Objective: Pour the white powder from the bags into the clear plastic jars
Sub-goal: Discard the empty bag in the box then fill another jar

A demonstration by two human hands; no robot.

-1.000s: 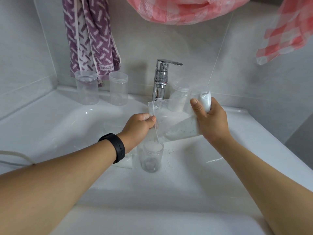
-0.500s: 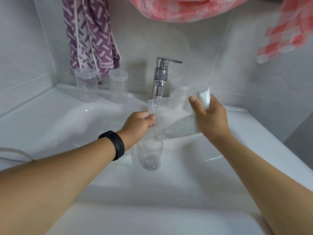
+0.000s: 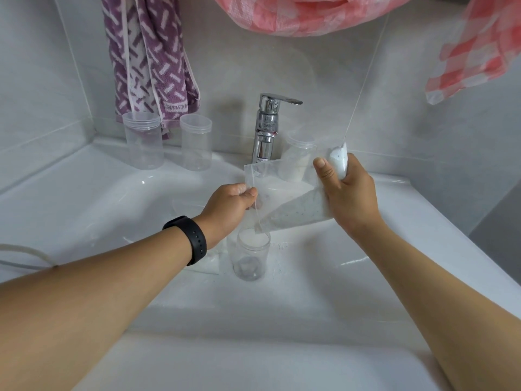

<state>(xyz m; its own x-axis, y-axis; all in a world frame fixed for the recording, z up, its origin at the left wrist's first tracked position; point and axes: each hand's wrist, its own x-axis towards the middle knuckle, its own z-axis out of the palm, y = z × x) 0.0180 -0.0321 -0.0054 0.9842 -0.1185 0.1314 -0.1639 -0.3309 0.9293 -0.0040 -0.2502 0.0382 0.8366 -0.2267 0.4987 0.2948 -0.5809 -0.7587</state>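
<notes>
There, over the white sink (image 3: 84, 198), the person held a clear plastic bag (image 3: 284, 198) of white powder (image 3: 298, 214) slanted between both hands. The left hand (image 3: 228, 207), a black band (image 3: 189, 239) on its wrist, had its fingers curled and pinched the bag's open edge between thumb and fingers. The right hand (image 3: 348, 198) was wrapped round the raised, closed end, thumb lying across the front, with a bulge of powder showing above the fist. The powder lay heaped along the lower side of the bag, dotted with small dark specks, and the bag's lowest corner reached down to the mouth of an open clear jar (image 3: 250, 255) that stood upright in the basin, just beneath the left hand. The jar held a layer of white near its top; whether that was powder inside or only the rim catching light, I could not tell.

Another bag (image 3: 210, 263) with white powder lay flat in the basin, just beside the jar and partly under the left wrist. On the ledge behind stood two empty jars (image 3: 145, 143) left of the chrome tap (image 3: 266, 128), and a third jar (image 3: 298, 159) right of it, seen through the bag. A purple patterned towel (image 3: 149, 57) hung on the wall above, and pink checked cloth (image 3: 296, 15) drooped from overhead.
</notes>
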